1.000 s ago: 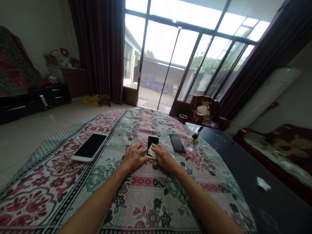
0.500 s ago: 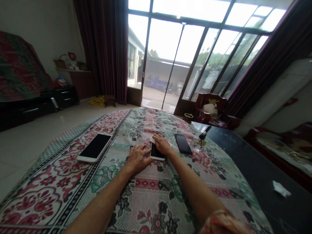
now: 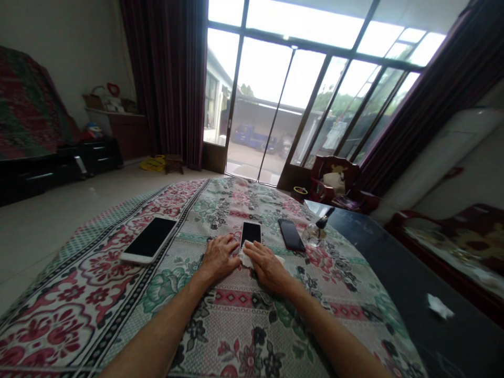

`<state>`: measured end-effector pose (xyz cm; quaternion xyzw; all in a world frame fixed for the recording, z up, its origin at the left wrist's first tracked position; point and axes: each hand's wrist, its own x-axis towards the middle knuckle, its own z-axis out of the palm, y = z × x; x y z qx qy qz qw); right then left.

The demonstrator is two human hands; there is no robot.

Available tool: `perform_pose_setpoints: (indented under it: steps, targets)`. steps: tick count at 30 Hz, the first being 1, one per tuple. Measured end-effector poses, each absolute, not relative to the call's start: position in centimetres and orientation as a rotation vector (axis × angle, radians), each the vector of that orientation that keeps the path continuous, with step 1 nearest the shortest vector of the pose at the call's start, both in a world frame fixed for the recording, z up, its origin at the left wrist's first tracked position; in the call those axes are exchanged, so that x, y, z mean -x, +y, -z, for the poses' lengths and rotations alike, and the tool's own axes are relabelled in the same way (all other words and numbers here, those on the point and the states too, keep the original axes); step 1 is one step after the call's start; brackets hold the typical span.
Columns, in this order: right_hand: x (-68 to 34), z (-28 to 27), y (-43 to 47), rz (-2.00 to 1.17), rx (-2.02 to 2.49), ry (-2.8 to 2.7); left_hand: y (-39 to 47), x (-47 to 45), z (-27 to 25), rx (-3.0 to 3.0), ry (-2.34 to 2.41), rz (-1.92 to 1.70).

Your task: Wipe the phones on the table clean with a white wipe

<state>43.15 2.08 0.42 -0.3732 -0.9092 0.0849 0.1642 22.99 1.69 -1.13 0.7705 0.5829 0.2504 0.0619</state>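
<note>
A white-framed smartphone (image 3: 251, 231) with a dark screen lies on the flowered tablecloth in front of me. My left hand (image 3: 219, 258) rests flat beside its left edge, fingertips touching or very close to it. Under the fingers of my right hand (image 3: 270, 265) is a crumpled white tissue (image 3: 247, 259), pressed on the lower part of the screen; the hand hides that end of the phone. To the left lies a larger white phone (image 3: 149, 240), and to the right a dark phone (image 3: 291, 234). A clear glass bottle with a black top (image 3: 315, 233) stands beside the dark phone.
The patterned tablecloth (image 3: 240, 325) covers the table. On the black surface at the right lies another crumpled tissue (image 3: 440, 306). A carved wooden chair (image 3: 334, 178) stands beyond the table, near the glass doors (image 3: 262, 110). Dark curtains hang at both sides.
My right hand has slid the tissue from the phone's upper end down to its lower end, uncovering the top of the screen. My left hand stays by the left edge.
</note>
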Motion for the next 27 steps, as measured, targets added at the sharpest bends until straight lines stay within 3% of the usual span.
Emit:
perform_pose_setpoints:
  steps: [17,27]
  targets:
    - [-39.9,-0.3,13.4,-0.097,1.306,-2.524,1.9,-23.0,0.9,-2.338,1.792,-0.729]
    - [-40.9,0.3,9.2,-0.126,1.173,-2.538,1.9,-23.0,1.0,-2.306,1.762,-0.821]
